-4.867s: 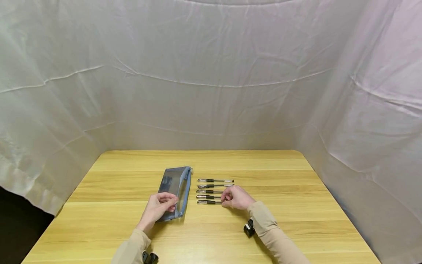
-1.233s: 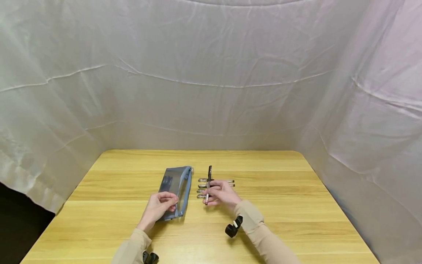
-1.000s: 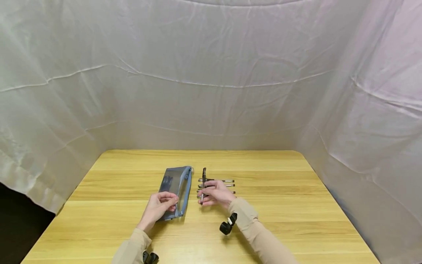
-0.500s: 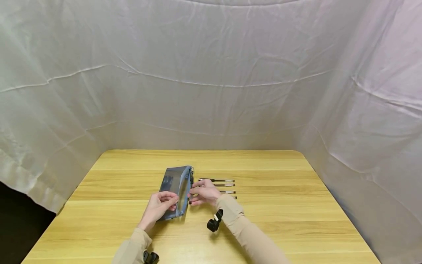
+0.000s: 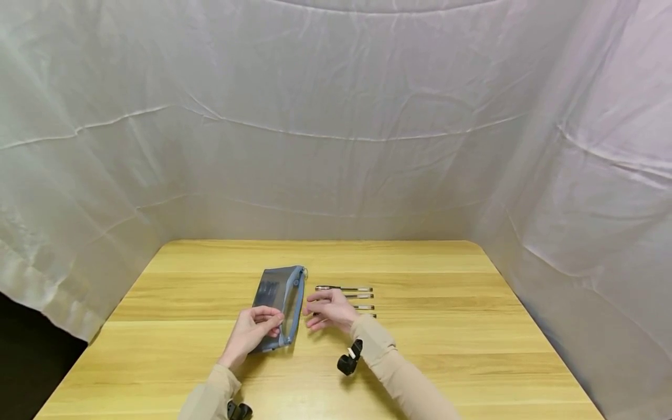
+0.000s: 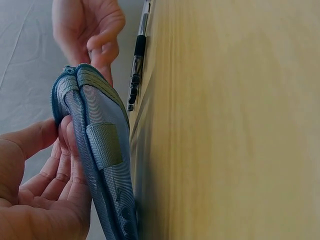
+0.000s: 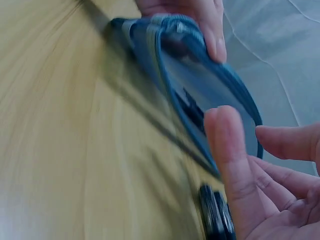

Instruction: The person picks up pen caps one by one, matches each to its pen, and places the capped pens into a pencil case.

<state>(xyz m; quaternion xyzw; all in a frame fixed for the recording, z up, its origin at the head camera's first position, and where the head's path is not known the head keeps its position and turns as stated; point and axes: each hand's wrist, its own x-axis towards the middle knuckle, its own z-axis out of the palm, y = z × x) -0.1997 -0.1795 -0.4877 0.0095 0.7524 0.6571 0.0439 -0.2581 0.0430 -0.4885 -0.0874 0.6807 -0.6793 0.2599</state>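
Observation:
A blue mesh zipper pouch (image 5: 289,283) stands on the table with its unzipped mouth facing right. My left hand (image 5: 251,333) pinches the upper edge of that mouth between thumb and fingers, as the left wrist view also shows. Through the mesh and the gap, dark pens (image 7: 190,106) show inside the pouch. Just right of the mouth, my right hand (image 5: 332,310) has its fingers spread and holds nothing. Under and beyond it lie several black gel pens (image 5: 357,289) in a row, their capped ends mostly covered by the fingers.
The pouch and pens rest on a wood-grain table (image 5: 446,350). Pale cloth (image 5: 336,175) hangs around the back and sides. A small metal ring (image 5: 305,273) hangs at the pouch's far corner. A black wrist camera (image 5: 349,360) sits below the right wrist.
My right hand picked up the nearest pen, turned it upright, carried it left into the pouch mouth and let go. It has now drawn slightly back right. The left hand stays put.

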